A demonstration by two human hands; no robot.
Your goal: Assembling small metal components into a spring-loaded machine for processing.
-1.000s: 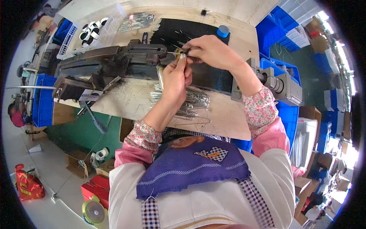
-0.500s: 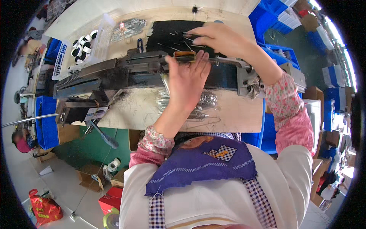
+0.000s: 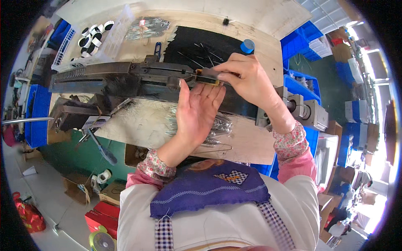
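A long dark metal machine (image 3: pixel 134 77) lies across the worktable. My left hand (image 3: pixel 197 109) is open, palm up, in front of it, with its fingertips beneath a small dark block with a yellowish edge (image 3: pixel 207 76). At the block's right end, the thumb and index finger of my right hand (image 3: pixel 251 77) are pinched together. What they hold, if anything, is hidden. Just behind, several thin metal wire pieces (image 3: pixel 203 54) lie on a black cloth (image 3: pixel 184 39). A shiny bundle of wires (image 3: pixel 220 127) sits on the table partly behind my left hand.
At the back left stands a clear plastic basket (image 3: pixel 121 26) beside black-and-white rolls (image 3: pixel 94 39). Another silvery wire bundle (image 3: pixel 148 29) and a blue round cap (image 3: pixel 247 46) lie at the back. Blue bins (image 3: pixel 299 85) line the right side. A blue-handled lever (image 3: pixel 106 152) sticks out front left.
My right hand has come down from over the cloth to the block, and its fingers have closed. The left hand has turned palm up and dropped slightly. The whole view has shifted.
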